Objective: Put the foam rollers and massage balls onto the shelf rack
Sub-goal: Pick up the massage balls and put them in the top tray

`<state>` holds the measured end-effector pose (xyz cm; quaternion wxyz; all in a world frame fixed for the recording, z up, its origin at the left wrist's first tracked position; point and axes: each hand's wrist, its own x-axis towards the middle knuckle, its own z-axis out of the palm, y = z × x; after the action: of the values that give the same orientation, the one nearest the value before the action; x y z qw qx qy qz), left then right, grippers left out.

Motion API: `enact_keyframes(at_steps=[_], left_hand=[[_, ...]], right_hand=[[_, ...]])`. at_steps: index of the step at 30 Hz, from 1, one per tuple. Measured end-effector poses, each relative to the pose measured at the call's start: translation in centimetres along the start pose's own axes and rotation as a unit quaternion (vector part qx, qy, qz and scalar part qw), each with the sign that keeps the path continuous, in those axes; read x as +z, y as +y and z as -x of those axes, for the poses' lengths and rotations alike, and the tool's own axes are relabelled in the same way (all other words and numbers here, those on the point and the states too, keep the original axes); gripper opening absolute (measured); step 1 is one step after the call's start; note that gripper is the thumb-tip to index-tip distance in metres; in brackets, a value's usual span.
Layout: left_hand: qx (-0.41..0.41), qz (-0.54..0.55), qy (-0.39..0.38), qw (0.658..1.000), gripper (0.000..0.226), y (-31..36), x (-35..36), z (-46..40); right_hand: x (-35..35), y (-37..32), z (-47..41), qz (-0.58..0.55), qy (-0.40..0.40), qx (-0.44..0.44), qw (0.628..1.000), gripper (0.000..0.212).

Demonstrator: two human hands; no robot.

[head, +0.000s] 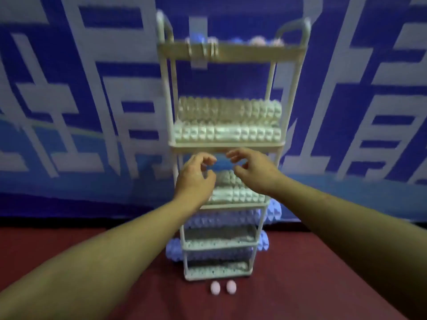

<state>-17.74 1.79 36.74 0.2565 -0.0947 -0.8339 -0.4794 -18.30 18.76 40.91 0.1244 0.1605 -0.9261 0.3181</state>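
A tall white shelf rack (272, 79) stands on the red floor against a blue and white banner. Its top tier holds several massage balls (258, 40). Two pale knobbly foam rollers (228, 121) lie stacked on the second tier, and another pale roller (240, 192) lies on the third. Purple rollers (221, 219) fill the lower tiers and stick out at the sides. Two pink massage balls (223, 287) lie on the floor in front of the rack. My left hand (196, 179) and my right hand (251, 169) hover open just before the third tier, holding nothing.
The banner (80, 100) hangs close behind the rack. Red carpet (300, 285) spreads around the rack's base, with a dark strip where the floor meets the banner.
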Motion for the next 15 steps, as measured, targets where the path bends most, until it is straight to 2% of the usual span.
enact_keyframes(at_steps=[7,15], left_hand=[[-0.075,-0.026,-0.113,0.990,0.033,-13.5,6.1,12.1],[-0.179,-0.055,-0.177,0.966,0.039,-26.0,13.1,20.1]], right_hand=[[14.4,10.7,8.9,-0.018,-0.123,0.106,0.987,0.041],[26.5,21.1,14.2,-0.019,-0.207,0.216,0.954,0.039]])
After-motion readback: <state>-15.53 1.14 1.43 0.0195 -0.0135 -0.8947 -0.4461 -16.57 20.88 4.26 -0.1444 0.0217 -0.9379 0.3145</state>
